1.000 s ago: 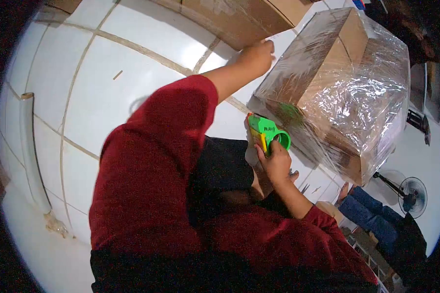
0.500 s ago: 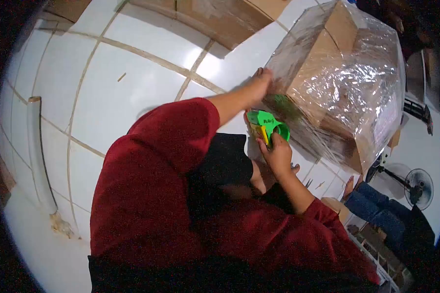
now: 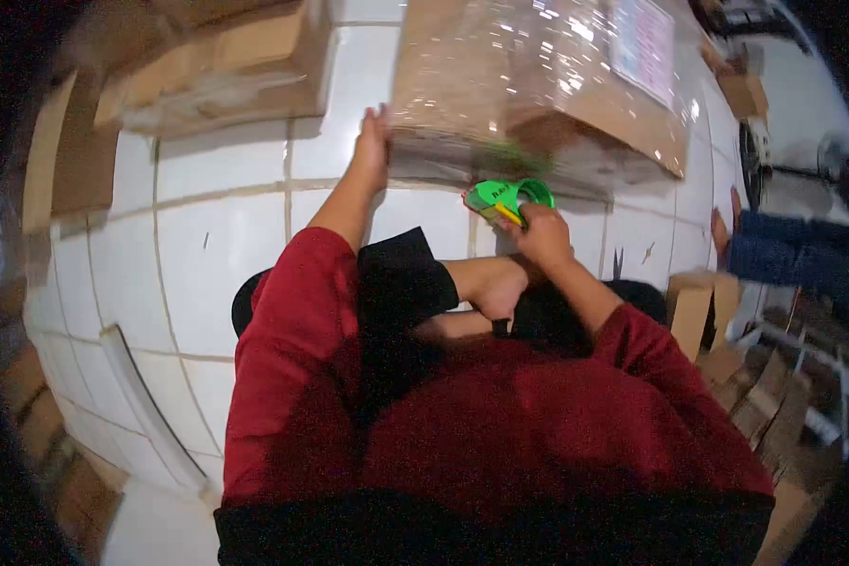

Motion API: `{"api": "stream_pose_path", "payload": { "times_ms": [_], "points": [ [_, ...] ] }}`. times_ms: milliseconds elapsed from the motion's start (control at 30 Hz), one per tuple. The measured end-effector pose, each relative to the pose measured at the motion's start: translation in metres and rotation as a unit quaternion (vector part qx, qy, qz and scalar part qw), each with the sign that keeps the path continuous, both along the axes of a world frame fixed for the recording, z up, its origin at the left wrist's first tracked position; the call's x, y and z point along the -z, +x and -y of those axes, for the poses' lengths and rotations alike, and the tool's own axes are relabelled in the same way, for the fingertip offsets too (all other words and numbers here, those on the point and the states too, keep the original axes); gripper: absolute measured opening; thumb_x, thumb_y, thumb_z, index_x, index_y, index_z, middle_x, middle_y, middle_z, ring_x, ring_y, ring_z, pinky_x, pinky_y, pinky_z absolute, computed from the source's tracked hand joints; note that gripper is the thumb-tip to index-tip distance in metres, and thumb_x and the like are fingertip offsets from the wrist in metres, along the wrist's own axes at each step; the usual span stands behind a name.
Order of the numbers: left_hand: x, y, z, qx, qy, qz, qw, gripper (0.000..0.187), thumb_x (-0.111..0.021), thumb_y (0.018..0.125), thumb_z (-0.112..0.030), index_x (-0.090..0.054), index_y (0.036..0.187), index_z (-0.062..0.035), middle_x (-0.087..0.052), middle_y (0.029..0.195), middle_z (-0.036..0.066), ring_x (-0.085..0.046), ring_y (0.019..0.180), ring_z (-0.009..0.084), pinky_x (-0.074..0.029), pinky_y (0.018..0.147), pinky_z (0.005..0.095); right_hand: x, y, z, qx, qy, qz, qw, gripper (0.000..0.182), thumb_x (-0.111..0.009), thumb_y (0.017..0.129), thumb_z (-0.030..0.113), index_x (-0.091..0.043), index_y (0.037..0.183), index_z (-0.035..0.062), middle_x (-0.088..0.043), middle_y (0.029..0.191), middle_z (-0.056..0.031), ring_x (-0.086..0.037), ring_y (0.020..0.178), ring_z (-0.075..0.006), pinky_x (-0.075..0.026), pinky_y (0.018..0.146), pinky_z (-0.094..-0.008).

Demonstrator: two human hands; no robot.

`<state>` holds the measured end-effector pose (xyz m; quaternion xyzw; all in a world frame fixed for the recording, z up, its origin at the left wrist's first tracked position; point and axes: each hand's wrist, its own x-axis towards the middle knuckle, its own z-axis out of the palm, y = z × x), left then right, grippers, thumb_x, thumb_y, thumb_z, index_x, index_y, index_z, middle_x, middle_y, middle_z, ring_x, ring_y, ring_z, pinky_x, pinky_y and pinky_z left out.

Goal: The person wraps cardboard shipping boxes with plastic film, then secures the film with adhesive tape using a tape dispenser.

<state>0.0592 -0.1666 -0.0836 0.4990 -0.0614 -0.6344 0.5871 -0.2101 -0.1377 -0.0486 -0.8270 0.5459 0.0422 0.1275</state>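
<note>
White tiled flr [image 3: 226, 283] under wrapped bx [image 3: 453, 75], cardboard bxs [image 3: 245, 75] L & R.

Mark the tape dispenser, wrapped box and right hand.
Tape dispenser [image 3: 491, 195]: head view, green body.
Wrapped box [image 3: 536, 83]: head view, middle of the plastic-covered surface.
Right hand [image 3: 547, 236]: head view, back of the hand.

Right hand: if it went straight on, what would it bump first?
The green tape dispenser in the right hand would likely meet the wrapped box first, though the gap is hard to judge.
</note>
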Motion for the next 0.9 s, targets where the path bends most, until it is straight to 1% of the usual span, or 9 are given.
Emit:
{"api": "stream_pose_path", "payload": {
  "times_ms": [33, 133, 333, 467, 533, 567, 633, 767, 900],
  "points": [
    [0.005, -0.001, -0.002, 0.012, -0.075, 0.02, 0.997, 0.055, -0.027, 0.083, -0.049, -0.041, 0.117, -0.0083, -0.038, 0.122, 0.012, -0.033, 0.113, 0.0223, -0.023, 0.094, 0.0324, -0.001, -0.008, 0.001, 0.025, 0.006, -0.007, 1.0, 0.025, -0.06, 0.065, 0.027, -0.053, 0.07, 0.0029, -0.054, 0.073, -0.0163, -0.052, 0.072, -0.0333, -0.042, 0.064, -0.0399],
    [0.024, 0.0, 0.005, -0.022, -0.033, -0.019, 0.999, 0.054, -0.031, 0.081, -0.047, -0.044, 0.111, -0.0044, -0.045, 0.114, 0.012, -0.04, 0.106, 0.0249, -0.029, 0.091, 0.0366, -0.005, -0.028, 0.006, -0.001, 0.013, 0.024, 1.0, 0.025, -0.06, 0.064, 0.027, -0.054, 0.072, 0.0036, -0.055, 0.073, -0.016, -0.053, 0.072, -0.0324, -0.042, 0.065, -0.0392],
    [-0.018, -0.026, 0.001, -0.065, -0.018, 0.053, 0.996, 0.046, -0.035, 0.08, -0.039, -0.043, 0.111, -0.0051, -0.046, 0.11, 0.01, -0.041, 0.104, 0.0244, -0.033, 0.088, 0.0381, 0.004, -0.09, 0.022, 0.077, 0.002, -0.024, 0.997, 0.034, -0.059, 0.065, 0.037, -0.058, 0.074, 0.0044, -0.057, 0.075, -0.0146, -0.055, 0.071, -0.0302, -0.043, 0.064, -0.0394],
    [0.025, -0.007, -0.003, -0.083, 0.058, 0.162, 0.981, 0.047, -0.029, 0.081, -0.038, -0.041, 0.113, -0.0057, -0.048, 0.108, 0.013, -0.047, 0.098, 0.0275, -0.039, 0.083, 0.0406, 0.013, -0.137, 0.032, 0.068, 0.04, -0.089, 0.993, 0.036, -0.056, 0.067, 0.041, -0.059, 0.076, 0.0062, -0.058, 0.075, -0.014, -0.056, 0.071, -0.0293, -0.044, 0.062, -0.0396],
    [-0.071, -0.054, -0.016, 0.241, -0.103, -0.083, 0.961, 0.049, -0.025, 0.081, -0.039, -0.041, 0.114, -0.0067, -0.051, 0.103, 0.014, -0.051, 0.091, 0.0284, -0.04, 0.082, 0.0401, 0.019, -0.152, 0.036, 0.093, 0.033, -0.1, 0.99, 0.035, -0.057, 0.067, 0.04, -0.06, 0.078, 0.0071, -0.058, 0.077, -0.0133, -0.056, 0.072, -0.0287, -0.044, 0.062, -0.0391],
    [-0.106, -0.078, -0.016, 0.429, -0.159, -0.087, 0.885, 0.049, -0.025, 0.081, -0.039, -0.04, 0.114, -0.0067, -0.05, 0.104, 0.014, -0.049, 0.093, 0.0279, -0.038, 0.083, 0.0399, 0.022, -0.159, 0.04, 0.078, 0.038, -0.107, 0.99, 0.034, -0.057, 0.066, 0.039, -0.06, 0.08, 0.0081, -0.059, 0.078, -0.0124, -0.056, 0.073, -0.0285, -0.045, 0.063, -0.0388],
    [-0.161, -0.127, -0.019, 0.613, -0.249, -0.062, 0.747, 0.05, -0.025, 0.08, -0.04, -0.039, 0.115, -0.0068, -0.048, 0.107, 0.013, -0.047, 0.095, 0.0269, -0.036, 0.084, 0.0396, 0.011, -0.159, 0.04, 0.077, 0.05, -0.095, 0.991, 0.034, -0.057, 0.066, 0.039, -0.06, 0.08, 0.0086, -0.059, 0.078, -0.0119, -0.057, 0.073, -0.0285, -0.045, 0.063, -0.0386],
    [-0.197, -0.187, -0.021, 0.684, -0.322, -0.014, 0.655, 0.051, -0.025, 0.08, -0.04, -0.037, 0.117, -0.0071, -0.044, 0.112, 0.012, -0.041, 0.101, 0.025, -0.03, 0.088, 0.0389, -0.008, -0.16, 0.045, 0.061, 0.082, -0.084, 0.991, 0.034, -0.058, 0.064, 0.039, -0.06, 0.081, 0.0099, -0.059, 0.079, -0.0111, -0.057, 0.073, -0.0281, -0.045, 0.063, -0.0386],
    [-0.186, -0.168, -0.016, 0.68, -0.293, -0.003, 0.672, 0.053, -0.025, 0.079, -0.041, -0.035, 0.118, -0.0073, -0.039, 0.117, 0.011, -0.036, 0.107, 0.023, -0.025, 0.091, 0.0382, -0.014, -0.191, 0.051, 0.115, 0.051, -0.073, 0.989, 0.034, -0.058, 0.063, 0.039, -0.058, 0.082, 0.0099, -0.059, 0.076, -0.0117, -0.057, 0.071, -0.0285, -0.045, 0.063, -0.039]
  ]
}}
